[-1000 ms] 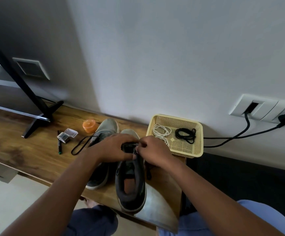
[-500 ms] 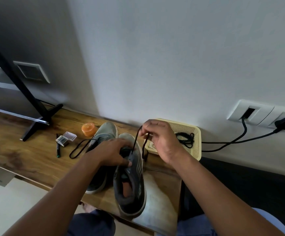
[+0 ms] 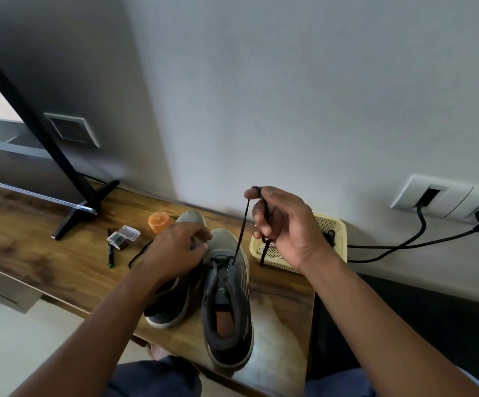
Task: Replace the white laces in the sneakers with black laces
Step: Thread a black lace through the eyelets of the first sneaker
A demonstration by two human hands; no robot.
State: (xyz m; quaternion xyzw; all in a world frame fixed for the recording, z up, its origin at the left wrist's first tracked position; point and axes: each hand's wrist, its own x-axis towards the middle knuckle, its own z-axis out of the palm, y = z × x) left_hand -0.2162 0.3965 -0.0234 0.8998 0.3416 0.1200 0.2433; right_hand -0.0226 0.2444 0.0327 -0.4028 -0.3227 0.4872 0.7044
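Observation:
Two grey sneakers stand side by side on the wooden shelf [image 3: 32, 247], toes toward the wall. My right hand [image 3: 284, 227] is raised above the right sneaker [image 3: 229, 310] and pinches a black lace [image 3: 241, 230] that runs taut down to an eyelet near the toe; its free end dangles below my fingers. My left hand [image 3: 175, 250] rests on the front of the left sneaker [image 3: 169, 305] with fingers curled; what it holds is hidden. Another black lace [image 3: 139, 253] trails left from the left sneaker.
A cream mesh basket [image 3: 338, 239] at the right holds white laces and a black lace. An orange cap [image 3: 158, 222], a clear plastic case [image 3: 123, 236] and a green pen [image 3: 110, 252] lie left of the shoes. A TV stand leg [image 3: 83, 207] is far left; a wall socket with black cables is right.
My right hand has lifted from the shoe's tongue, drawing the black lace up through the eyelet. My left hand has shifted slightly left toward the toes.

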